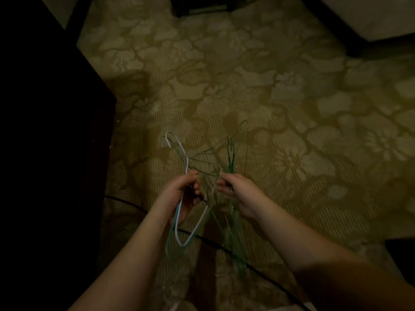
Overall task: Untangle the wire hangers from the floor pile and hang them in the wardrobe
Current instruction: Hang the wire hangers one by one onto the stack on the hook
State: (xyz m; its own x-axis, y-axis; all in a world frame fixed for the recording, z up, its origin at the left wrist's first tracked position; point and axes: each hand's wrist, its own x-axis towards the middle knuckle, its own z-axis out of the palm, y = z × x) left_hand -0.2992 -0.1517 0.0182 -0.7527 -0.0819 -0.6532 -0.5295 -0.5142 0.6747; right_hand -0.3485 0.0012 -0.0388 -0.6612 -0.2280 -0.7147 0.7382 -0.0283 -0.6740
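Observation:
A tangle of thin wire hangers hangs between my two hands above the carpet. My left hand grips a white wire hanger, whose hook points up and to the left. A pale green hanger hangs along the white one. My right hand grips a bunch of dark green wire hangers; their wires stick up past the fingers and trail down below the wrist. The white and green wires cross between the two hands. The room is dim and the thin wires are hard to tell apart.
A dark wardrobe or cabinet fills the left side. Flower-patterned carpet covers the floor. A black cable runs across the carpet under my arms. Dark furniture stands at the top, and a dark object sits at the right edge.

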